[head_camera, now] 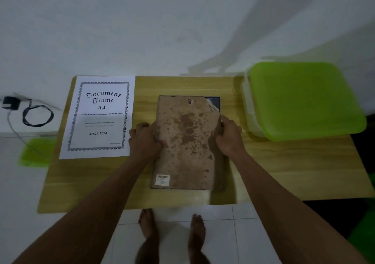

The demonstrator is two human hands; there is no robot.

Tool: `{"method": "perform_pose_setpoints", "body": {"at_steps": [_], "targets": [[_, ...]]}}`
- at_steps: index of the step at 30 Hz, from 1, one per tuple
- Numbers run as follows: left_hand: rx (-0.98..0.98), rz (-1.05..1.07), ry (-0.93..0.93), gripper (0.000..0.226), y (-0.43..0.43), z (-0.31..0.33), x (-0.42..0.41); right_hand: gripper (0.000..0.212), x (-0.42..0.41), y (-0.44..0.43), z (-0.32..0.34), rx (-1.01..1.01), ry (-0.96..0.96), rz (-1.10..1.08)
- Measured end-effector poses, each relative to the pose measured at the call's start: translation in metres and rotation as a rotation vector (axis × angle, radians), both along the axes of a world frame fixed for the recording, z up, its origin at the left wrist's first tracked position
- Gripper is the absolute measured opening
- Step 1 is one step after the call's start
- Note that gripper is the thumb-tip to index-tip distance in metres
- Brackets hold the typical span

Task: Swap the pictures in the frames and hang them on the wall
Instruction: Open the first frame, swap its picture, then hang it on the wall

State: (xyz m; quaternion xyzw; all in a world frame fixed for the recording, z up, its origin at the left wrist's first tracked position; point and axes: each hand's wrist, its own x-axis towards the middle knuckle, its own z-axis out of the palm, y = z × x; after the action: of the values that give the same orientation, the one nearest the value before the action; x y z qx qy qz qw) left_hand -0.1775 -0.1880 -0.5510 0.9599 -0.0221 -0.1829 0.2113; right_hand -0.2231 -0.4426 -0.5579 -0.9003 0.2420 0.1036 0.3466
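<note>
The frame [221,179] lies face down in the middle of the table [284,172], long side running away from me. My left hand [143,140] holds its left edge, thumb on top and fingers curled round the outside. My right hand [229,136] pinches the right edge of the backing [187,142], thumb on the board, fingers at its rim; that side looks slightly raised off the dark rail.

The backing is thin brown fibreboard, matt and blotched with darker stains. Its far right corner is torn or peeled, showing dark behind it. I judge it light, bendy and brittle with age, so I would lift it along the long edges, never by that corner. A small metal hanger [189,101] sits at the far end and a barcode label [162,179] at the near left. If glass lies beneath, which I cannot see, the frame is heavier and fragile; it wants both hands on opposite rails.

The printed sheet [99,117] lies flat to the left, limp paper that creases easily. A box [304,99] with a smooth green plastic lid stands at the right.
</note>
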Motion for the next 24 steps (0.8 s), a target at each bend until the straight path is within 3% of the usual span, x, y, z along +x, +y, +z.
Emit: {"method": "perform_pose_setpoints", "body": {"at_steps": [4,7,9,11,13,24], "targets": [[-0.007,-0.012,-0.002,0.069,0.001,-0.001,0.004,0.066,0.0,0.001,0.005,-0.135,0.058,0.098],[-0.169,-0.119,-0.09,0.059,0.006,0.005,-0.016,0.071,0.004,-0.001,0.014,-0.197,0.008,0.163],[-0.231,-0.148,-0.098,0.073,0.016,0.008,-0.045,0.07,0.012,-0.003,0.018,-0.224,-0.009,0.199],[-0.184,-0.149,0.02,0.109,0.027,0.009,-0.076,0.072,0.023,-0.006,0.02,-0.252,0.043,0.252],[-0.106,-0.154,0.129,0.13,0.036,0.004,-0.099,0.074,0.032,-0.008,0.02,-0.24,0.112,0.291],[-0.12,-0.143,-0.024,0.13,0.04,-0.023,-0.114,0.065,0.049,-0.007,0.017,-0.093,0.099,0.214]]}}
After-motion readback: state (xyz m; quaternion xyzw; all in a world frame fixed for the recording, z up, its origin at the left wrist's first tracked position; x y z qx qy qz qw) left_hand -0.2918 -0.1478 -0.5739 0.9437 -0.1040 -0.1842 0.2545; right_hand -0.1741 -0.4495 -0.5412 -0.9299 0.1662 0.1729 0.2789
